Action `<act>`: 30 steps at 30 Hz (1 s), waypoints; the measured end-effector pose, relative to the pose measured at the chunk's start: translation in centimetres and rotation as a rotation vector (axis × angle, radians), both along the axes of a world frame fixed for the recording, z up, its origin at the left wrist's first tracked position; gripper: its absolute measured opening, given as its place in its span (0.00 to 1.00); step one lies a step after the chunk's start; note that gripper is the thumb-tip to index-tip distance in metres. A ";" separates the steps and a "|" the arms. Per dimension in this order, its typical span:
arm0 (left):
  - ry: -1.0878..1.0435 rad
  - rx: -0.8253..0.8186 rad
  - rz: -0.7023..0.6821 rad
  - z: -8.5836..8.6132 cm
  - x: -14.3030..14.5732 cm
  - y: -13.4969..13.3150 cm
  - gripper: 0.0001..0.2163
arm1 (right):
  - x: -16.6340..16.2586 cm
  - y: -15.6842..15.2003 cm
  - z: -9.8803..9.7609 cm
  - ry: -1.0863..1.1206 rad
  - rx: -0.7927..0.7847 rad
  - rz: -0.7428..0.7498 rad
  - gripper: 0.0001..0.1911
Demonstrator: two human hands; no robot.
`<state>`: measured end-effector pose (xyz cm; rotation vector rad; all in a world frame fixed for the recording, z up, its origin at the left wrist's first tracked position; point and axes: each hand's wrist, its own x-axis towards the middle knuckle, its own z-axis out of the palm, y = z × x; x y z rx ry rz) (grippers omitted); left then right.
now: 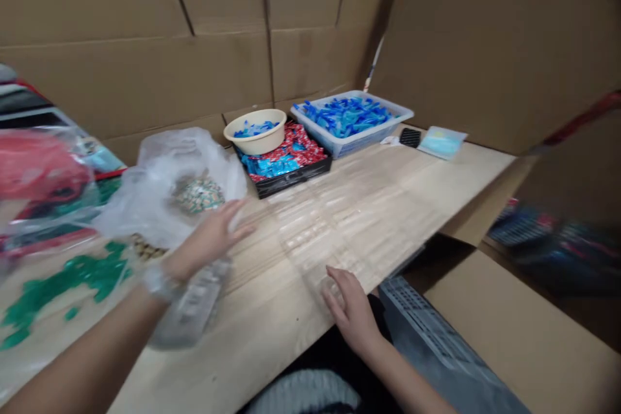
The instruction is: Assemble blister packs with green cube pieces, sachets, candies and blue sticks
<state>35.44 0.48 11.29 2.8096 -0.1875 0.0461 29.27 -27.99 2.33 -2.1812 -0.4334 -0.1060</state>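
Note:
My left hand (213, 236) is stretched out over the wooden table (272, 323), fingers apart, right beside a crumpled clear plastic bag (165, 187) holding small multicoloured pieces (198, 195). A clear blister-like strip (191, 307) lies under my left wrist. My right hand (352, 310) rests flat at the table's near edge, fingers spread on a clear plastic sheet (339, 226) with moulded rows. Neither hand holds anything.
A cream bowl (256, 131) of blue pieces sits on a black tray (291, 171) of red and blue packets. A clear bin (352, 119) holds blue pieces. Green pieces (63, 284) and bags lie at left. Cardboard walls surround; a grey crate (436, 336) stands below right.

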 end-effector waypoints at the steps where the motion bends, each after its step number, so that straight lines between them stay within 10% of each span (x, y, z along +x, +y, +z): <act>1: 0.003 0.010 0.117 0.6 -2.5 2.0 0.33 | 0.2 2.2 0.6 0.097 0.127 0.065 0.17; 5: 0.147 -0.029 0.383 -0.9 -10.4 5.7 0.44 | 0.7 14.4 1.2 0.682 0.624 0.400 0.13; 9: 0.182 -0.120 0.484 -3.2 -12.2 5.0 0.46 | 0.3 22.0 0.1 1.093 0.820 0.423 0.22; 21: 0.274 -0.108 0.508 -1.5 -11.8 4.0 0.50 | 1.5 21.4 1.4 1.138 0.989 0.511 0.15; 30: 0.204 -0.184 0.392 -2.0 -11.9 4.4 0.36 | 2.4 20.5 3.7 1.083 0.570 0.430 0.11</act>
